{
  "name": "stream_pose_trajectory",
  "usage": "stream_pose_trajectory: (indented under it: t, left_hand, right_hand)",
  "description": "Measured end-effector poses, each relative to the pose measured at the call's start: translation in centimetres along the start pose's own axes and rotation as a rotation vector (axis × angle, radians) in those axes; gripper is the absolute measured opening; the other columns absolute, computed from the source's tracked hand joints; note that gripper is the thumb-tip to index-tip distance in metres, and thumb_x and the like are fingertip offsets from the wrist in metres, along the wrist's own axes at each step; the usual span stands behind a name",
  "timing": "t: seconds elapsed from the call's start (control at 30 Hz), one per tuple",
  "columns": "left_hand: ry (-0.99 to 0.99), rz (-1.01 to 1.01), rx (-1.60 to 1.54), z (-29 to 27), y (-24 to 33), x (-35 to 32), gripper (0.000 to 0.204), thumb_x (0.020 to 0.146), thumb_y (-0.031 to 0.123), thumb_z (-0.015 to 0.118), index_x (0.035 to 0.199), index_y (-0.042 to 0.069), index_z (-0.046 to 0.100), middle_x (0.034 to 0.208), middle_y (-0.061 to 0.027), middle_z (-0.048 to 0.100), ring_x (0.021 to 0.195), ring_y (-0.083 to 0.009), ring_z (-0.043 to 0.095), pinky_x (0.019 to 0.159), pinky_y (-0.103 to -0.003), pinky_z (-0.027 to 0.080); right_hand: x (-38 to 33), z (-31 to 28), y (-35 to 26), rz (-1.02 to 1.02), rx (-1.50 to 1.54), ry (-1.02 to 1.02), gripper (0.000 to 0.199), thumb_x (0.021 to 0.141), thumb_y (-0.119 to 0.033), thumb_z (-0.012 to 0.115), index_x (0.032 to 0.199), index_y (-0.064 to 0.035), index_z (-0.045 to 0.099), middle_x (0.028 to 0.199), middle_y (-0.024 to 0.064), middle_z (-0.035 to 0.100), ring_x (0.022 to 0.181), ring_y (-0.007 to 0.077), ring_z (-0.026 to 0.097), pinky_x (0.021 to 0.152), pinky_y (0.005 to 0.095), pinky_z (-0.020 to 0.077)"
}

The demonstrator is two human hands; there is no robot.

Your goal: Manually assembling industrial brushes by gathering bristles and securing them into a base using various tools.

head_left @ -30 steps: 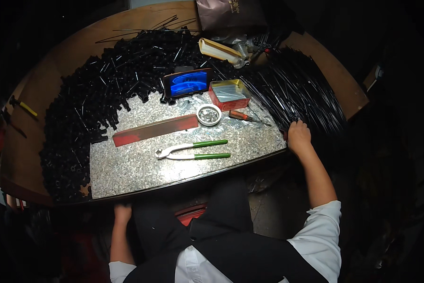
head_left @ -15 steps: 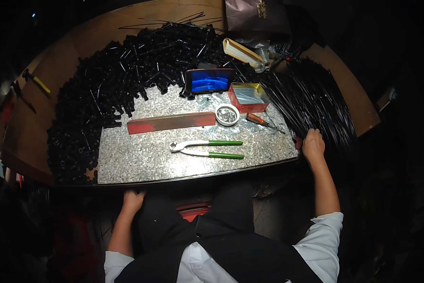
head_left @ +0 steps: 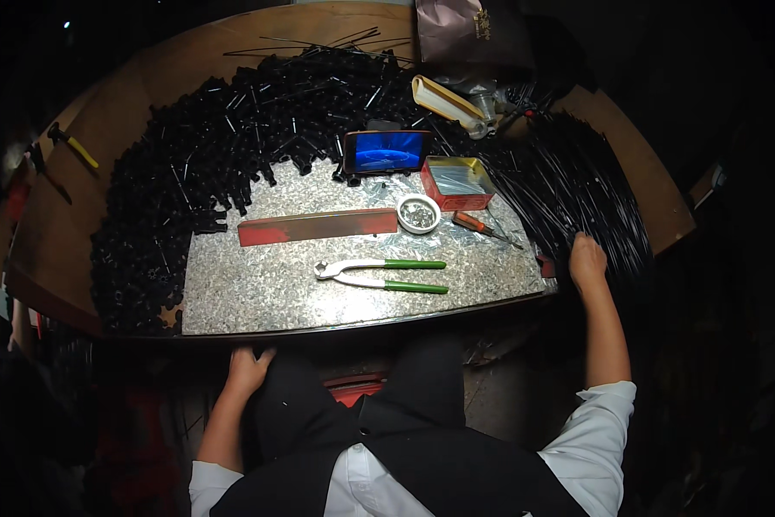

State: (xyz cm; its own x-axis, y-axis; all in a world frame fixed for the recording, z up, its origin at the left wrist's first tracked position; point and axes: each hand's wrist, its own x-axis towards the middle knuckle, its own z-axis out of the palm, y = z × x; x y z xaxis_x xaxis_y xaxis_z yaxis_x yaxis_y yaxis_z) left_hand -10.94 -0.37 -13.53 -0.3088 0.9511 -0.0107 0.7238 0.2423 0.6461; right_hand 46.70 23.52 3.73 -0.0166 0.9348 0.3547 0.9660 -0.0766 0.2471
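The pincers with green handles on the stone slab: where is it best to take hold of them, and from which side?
Probably by the two green handles, coming from above on the right. The pincers lie flat on the stone slab, metal head pointing left, handles slightly spread and free of other things. The right hand is nearer; the left hand is below the slab's edge.

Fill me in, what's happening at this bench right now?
A person sits at a speckled stone slab on a wooden bench. Their right hand rests on a bundle of long black rods at the slab's right edge; whether it grips them is unclear. The left hand is low, below the slab's front edge, on their dark trousers. Green-handled pincers, a red bar, a small bowl and a lit phone lie untouched, with a heap of short black pieces behind.
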Motion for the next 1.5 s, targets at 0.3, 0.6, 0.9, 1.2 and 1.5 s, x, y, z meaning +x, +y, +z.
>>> stream_pose_trajectory:
  t: [0.3, 0.6, 0.9, 1.2, 1.5]
  left_hand:
    - [-0.145, -0.049, 0.068, -1.5, 2.7, -0.6, 0.060, 0.081, 0.034, 0.068, 0.118, -0.009, 0.051, 0.117, -0.0302, 0.054, 0.111, -0.0445, 0.050, 0.096, -0.043, 0.040]
    - [-0.325, -0.001, 0.157, -3.1, 5.7, -1.4, 0.061, 0.082, 0.036, 0.067, 0.122, -0.007, 0.049, 0.122, -0.0281, 0.052, 0.116, -0.0412, 0.048, 0.099, -0.042, 0.038]
    - [-0.332, 0.271, 0.013, -5.8, 10.4, -2.6, 0.050, 0.082, 0.026, 0.067, 0.121, -0.001, 0.053, 0.121, -0.0220, 0.056, 0.114, -0.0353, 0.053, 0.098, -0.040, 0.041]
    - [0.109, 0.567, -0.166, -10.1, 17.5, 0.4, 0.051, 0.077, 0.015, 0.072, 0.121, -0.003, 0.053, 0.123, -0.0210, 0.055, 0.115, -0.0345, 0.053, 0.098, -0.039, 0.041]
    - [0.184, 0.516, -0.429, -10.8, 22.6, 2.4, 0.122, 0.061, 0.049, 0.082, 0.142, -0.008, 0.011, 0.141, -0.0302, 0.030, 0.132, -0.0393, 0.033, 0.108, -0.042, 0.028]
  right_hand:
    - [5.4, -9.7, 1.5, 0.022, -0.118, -0.030, 0.014, 0.085, -0.004, 0.052, 0.096, 0.0026, 0.059, 0.094, 0.0207, 0.065, 0.087, 0.0372, 0.064, 0.075, 0.0440, 0.0516]
    - [9.9, -16.5, 2.0, 0.065, 0.169, -0.263, 0.018, 0.088, -0.016, 0.060, 0.093, 0.0008, 0.063, 0.084, 0.0150, 0.065, 0.078, 0.0266, 0.064, 0.071, 0.0393, 0.0502]
    - [9.4, -18.8, 0.9, 0.048, 0.340, 0.081, 0.019, 0.092, -0.018, 0.055, 0.091, 0.0003, 0.060, 0.076, 0.0100, 0.060, 0.073, 0.0185, 0.058, 0.070, 0.0342, 0.0490]
    - [2.5, -22.2, -9.2, -0.524, 0.763, 0.108, 0.017, 0.093, -0.014, 0.053, 0.080, -0.0030, 0.051, 0.061, -0.0013, 0.042, 0.053, 0.0080, 0.039, 0.048, 0.0254, 0.0331]
    - [-4.4, -20.9, -19.2, -0.926, 0.642, 0.264, 0.020, 0.078, 0.000, 0.056, 0.096, 0.0003, 0.049, 0.077, 0.0171, 0.056, 0.067, 0.0342, 0.059, 0.056, 0.0403, 0.0471]
